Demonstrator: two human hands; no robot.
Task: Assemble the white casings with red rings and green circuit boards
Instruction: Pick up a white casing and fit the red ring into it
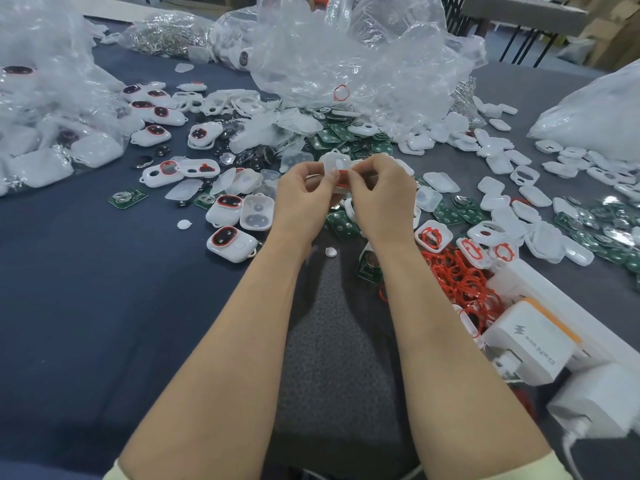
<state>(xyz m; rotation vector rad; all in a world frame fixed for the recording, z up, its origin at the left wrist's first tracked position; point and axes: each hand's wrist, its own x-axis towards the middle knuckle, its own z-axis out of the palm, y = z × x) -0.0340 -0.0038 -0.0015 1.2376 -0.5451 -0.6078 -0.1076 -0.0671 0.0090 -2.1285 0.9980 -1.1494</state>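
Head cam: above the table (104,271), the left hand (304,194) is pinching a white casing (333,163) steady, apparently so the right hand (382,194), pinching a red ring (343,177) against it, can seat it, w/ spare rings (457,275) & green boards (343,223) lying within reach.

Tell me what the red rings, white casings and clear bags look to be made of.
Red rings: probably silicone or rubber, matte; they lie limp and tangled in a heap.
White casings: moulded hard plastic by the look, smooth with a soft sheen and rounded edges.
Clear bags: thin plastic film, glossy, crumpled into see-through folds.
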